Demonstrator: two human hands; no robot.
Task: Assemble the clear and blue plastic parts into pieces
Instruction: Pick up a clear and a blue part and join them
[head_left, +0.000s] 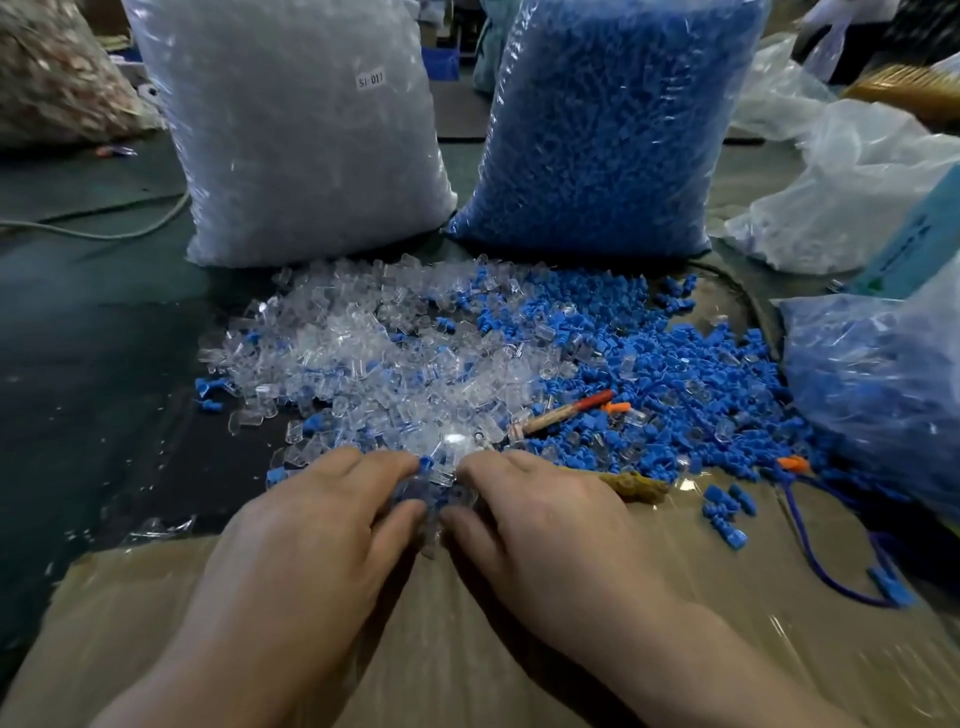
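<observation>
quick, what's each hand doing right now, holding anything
Left hand: fingers curled, pinching the clear and blue parts between the hands.
Right hand: fingers curled, pinching the same cluster.

We sit at a dark green tabletop (104, 332) in dim, soft light, with a brown taped cardboard sheet (779, 571) laid over its near edge. A pale cable (104, 237) curves across the left side. Far left stands a sack of brownish scraps (57, 78). At right we see crumpled clear bags (857, 171) and a teal box (919, 234).
</observation>
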